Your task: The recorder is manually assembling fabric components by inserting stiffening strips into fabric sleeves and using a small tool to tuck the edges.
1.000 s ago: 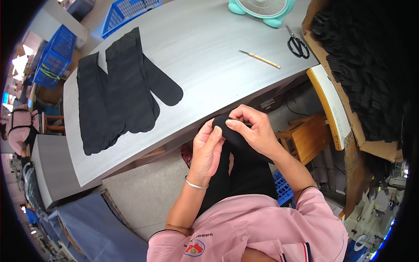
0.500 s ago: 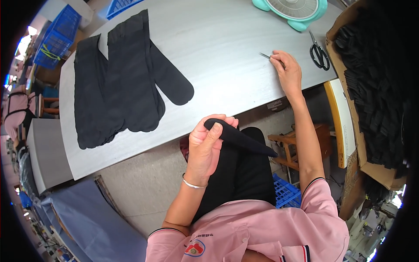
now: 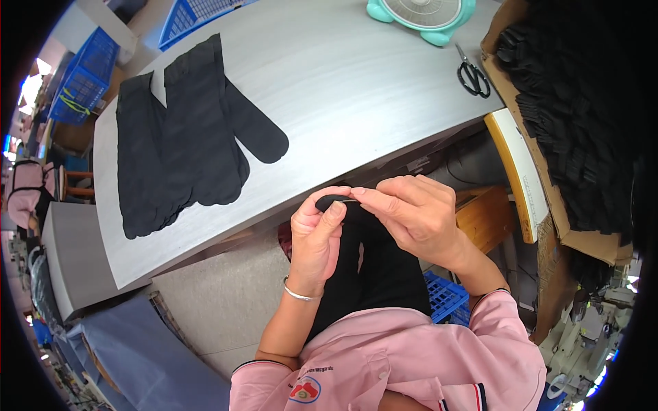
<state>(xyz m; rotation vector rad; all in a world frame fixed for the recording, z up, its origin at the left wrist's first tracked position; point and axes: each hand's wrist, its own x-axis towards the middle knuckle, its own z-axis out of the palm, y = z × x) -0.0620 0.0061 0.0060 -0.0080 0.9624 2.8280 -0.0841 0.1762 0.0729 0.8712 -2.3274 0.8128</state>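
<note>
left hand (image 3: 317,235) fingers clamped on black fabric (image 3: 330,201) | right hand (image 3: 419,216) fingers pinching thin tool (image 3: 351,200) | slip could snag fabric or prick left hand, tip so close

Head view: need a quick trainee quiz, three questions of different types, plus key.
1. True or false: the right hand is holding the black-handled scissors.
2. Choose one: the silver bangle is worn on which side? (a) left (b) right (c) both
3. Fill in: the fabric pinched in the left hand is coloured ____.

Key: 1. False; the scissors lie on the table. 2. (a). 3. Black.
</note>
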